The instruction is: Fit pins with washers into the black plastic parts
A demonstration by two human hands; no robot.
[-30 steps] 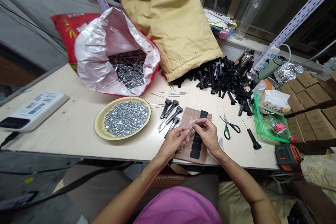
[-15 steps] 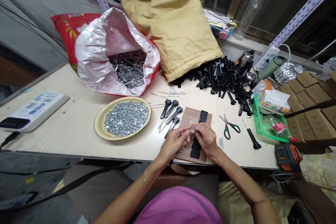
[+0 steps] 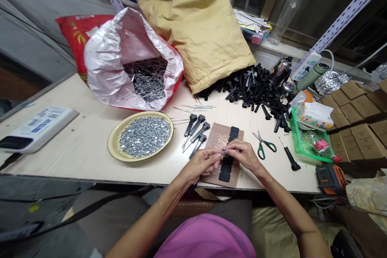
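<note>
The left grip (image 3: pixel 202 164) and right grip (image 3: pixel 242 154) meet at the fingertips, both pinched closed on a small thin piece (image 3: pixel 223 153), its details too small to tell. Right under them, on the bench (image 3: pixel 163 172), lies a brown board (image 3: pixel 215 135), scattered with pale bits and carrying a row of black squares (image 3: pixel 224 177). Just left of and beyond the left grip lie several black-headed pieces (image 3: pixel 199 132) with thin metal shafts; near the right grip, to its right, green-handled scissors (image 3: pixel 262 141) lie spread. Farther left sits a yellowish bowl (image 3: pixel 111 150) of small metal parts; farther right, a green basket (image 3: pixel 298 139). Well beyond both grips are a heap of black parts (image 3: pixel 250 84), an open sack (image 3: pixel 104 60) of metal rods and a tan bag (image 3: pixel 205 28).
</note>
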